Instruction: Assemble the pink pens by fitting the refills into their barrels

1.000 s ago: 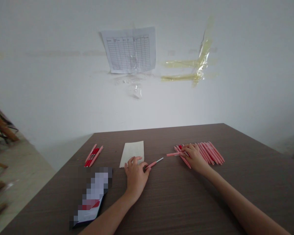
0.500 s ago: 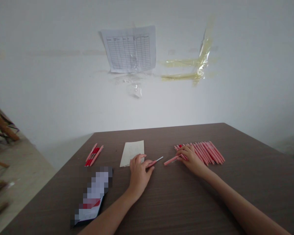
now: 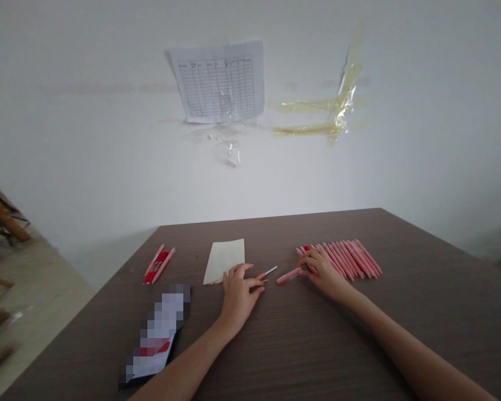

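Observation:
My left hand (image 3: 239,295) is closed near the paper's lower right corner, thumb and fingers around a short pink pen part (image 3: 260,276). From that part a thin white refill (image 3: 271,270) points right. My right hand (image 3: 322,274) pinches a pink pen barrel (image 3: 288,276), its free end angled down to the left; a thin pale piece shows beside it. Behind and beside my right hand lies a row of pink pens (image 3: 350,259), partly covered by the fingers. A cream paper sheet (image 3: 225,259) with faint print lies behind my left hand.
Several pink and red pens (image 3: 159,265) lie at the table's left. A phone (image 3: 156,340) with a blurred screen rests beside my left forearm. The brown table (image 3: 284,345) meets a white wall carrying a taped printed sheet (image 3: 222,83) and yellowish tape (image 3: 338,106).
The pink barrel in my right hand has shifted slightly left. My left fingers have moved slightly on the pen part. The whole view has drifted a little.

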`<state>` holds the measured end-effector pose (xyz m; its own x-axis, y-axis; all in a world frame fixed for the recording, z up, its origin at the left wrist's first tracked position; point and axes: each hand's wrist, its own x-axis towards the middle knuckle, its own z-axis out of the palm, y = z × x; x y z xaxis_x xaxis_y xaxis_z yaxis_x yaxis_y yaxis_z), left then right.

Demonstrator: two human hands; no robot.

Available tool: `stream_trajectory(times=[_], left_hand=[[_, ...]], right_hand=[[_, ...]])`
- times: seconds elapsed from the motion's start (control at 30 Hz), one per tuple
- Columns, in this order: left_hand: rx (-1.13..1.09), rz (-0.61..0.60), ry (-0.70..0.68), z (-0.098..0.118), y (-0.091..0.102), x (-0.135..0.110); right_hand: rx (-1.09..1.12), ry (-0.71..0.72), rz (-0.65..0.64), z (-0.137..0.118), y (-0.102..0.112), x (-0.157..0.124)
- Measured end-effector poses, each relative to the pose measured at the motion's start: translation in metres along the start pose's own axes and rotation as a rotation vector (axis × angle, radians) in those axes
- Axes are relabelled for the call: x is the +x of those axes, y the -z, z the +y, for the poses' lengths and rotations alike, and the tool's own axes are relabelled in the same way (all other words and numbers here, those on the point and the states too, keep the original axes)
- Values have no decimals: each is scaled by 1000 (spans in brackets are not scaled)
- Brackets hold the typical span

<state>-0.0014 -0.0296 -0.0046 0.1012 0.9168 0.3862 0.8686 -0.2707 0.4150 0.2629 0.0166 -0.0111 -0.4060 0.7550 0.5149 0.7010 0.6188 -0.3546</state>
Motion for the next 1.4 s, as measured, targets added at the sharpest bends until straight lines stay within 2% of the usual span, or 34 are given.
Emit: stream_trajectory(times=[0.6, 0.93, 1.4], left_hand=[[20, -13, 9, -1, 1, 0], [3, -6, -36, -4, -2, -1], [-7, -3, -24, -2, -1, 0]], right_hand=[[-64, -3, 20, -2, 11, 1], [-53, 16, 51, -4, 12, 3], [-29, -14, 32, 2, 7, 2]])
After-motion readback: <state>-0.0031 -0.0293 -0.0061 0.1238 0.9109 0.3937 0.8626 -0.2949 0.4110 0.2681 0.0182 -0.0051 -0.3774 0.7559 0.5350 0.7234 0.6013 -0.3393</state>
